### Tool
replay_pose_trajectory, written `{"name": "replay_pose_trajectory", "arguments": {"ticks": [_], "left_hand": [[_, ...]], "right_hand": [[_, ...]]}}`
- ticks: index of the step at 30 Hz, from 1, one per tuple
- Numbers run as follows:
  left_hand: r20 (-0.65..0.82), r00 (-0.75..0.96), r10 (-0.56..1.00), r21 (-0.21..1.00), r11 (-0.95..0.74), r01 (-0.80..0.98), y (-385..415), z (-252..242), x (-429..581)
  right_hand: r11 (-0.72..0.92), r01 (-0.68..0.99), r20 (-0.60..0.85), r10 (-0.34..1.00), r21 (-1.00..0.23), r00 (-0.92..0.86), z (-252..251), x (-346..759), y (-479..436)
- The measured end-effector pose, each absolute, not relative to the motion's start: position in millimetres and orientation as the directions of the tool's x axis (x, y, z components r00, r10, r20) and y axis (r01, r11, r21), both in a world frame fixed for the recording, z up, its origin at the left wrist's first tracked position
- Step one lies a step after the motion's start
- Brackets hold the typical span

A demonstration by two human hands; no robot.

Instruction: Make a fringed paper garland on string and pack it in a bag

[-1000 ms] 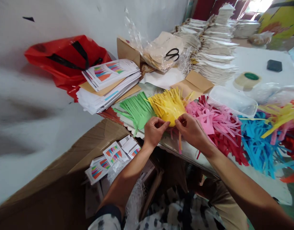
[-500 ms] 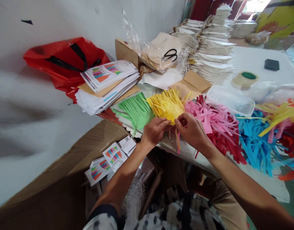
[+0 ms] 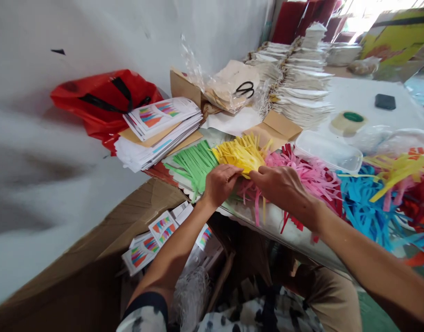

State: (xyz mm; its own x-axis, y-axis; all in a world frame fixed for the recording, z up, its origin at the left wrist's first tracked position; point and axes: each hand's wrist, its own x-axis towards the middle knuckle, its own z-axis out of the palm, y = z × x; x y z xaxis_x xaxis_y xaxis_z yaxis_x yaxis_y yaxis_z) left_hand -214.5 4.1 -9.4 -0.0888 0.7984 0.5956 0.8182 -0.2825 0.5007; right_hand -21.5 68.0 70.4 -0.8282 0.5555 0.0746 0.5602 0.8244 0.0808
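A yellow paper tassel (image 3: 240, 153), its strips fanned out toward the back, lies at the table's front edge. My left hand (image 3: 221, 183) is closed, with thumb and fingertips pinching the tassel's near edge. Close beside it, my right hand (image 3: 279, 183) is closed too, gripping the same edge from the right. Left of the yellow strips rests a green paper tassel (image 3: 195, 163), partly behind my left hand. To the right, a heap of pink paper strips (image 3: 312, 177) spreads out, partly covered by my right hand and forearm.
Blue paper strips (image 3: 366, 198) lie farther right. A clear plastic tray (image 3: 327, 150), a tape roll (image 3: 348, 122) and black-handled scissors (image 3: 245, 88) stand behind. Printed cards (image 3: 163, 117) are stacked by a red bag (image 3: 104, 99). Below the table edge is an open carton (image 3: 129, 207) with cards.
My right hand has turned over, knuckles now more on top, its fingers curled tighter at the tassel's near edge. The whole view has shifted slightly.
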Motion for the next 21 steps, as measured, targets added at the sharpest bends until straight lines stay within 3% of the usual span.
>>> {"name": "replay_pose_trajectory", "arguments": {"ticks": [4, 7, 12, 15, 17, 21], "left_hand": [[0.553, -0.1, 0.827, 0.526, -0.254, 0.812, 18, 5, -222], [0.532, -0.124, 0.838, 0.554, -0.234, 0.799, 24, 12, -228], [0.575, -0.242, 0.782, 0.526, -0.127, 0.841, 23, 12, -235], [0.562, -0.394, 0.727, 0.617, -0.051, 0.785, 34, 17, -253], [0.502, -0.538, 0.677, 0.74, -0.014, 0.673, 50, 27, -273], [0.492, -0.612, 0.619, 0.771, 0.016, 0.636, 91, 68, -316]], "right_hand": [[0.859, 0.507, 0.112, 0.498, 0.07, -0.86, 91, -12, 88], [0.857, 0.497, 0.066, 0.493, 0.137, -0.868, 107, -2, 98], [0.801, 0.541, 0.075, 0.541, 0.255, -0.838, 126, 38, 112], [0.767, 0.579, 0.081, 0.582, 0.276, -0.809, 129, 73, 127], [0.759, 0.611, 0.107, 0.604, 0.225, -0.79, 129, 98, 135], [0.804, 0.593, 0.356, 0.567, -0.044, -0.743, 137, 150, 135]]}}
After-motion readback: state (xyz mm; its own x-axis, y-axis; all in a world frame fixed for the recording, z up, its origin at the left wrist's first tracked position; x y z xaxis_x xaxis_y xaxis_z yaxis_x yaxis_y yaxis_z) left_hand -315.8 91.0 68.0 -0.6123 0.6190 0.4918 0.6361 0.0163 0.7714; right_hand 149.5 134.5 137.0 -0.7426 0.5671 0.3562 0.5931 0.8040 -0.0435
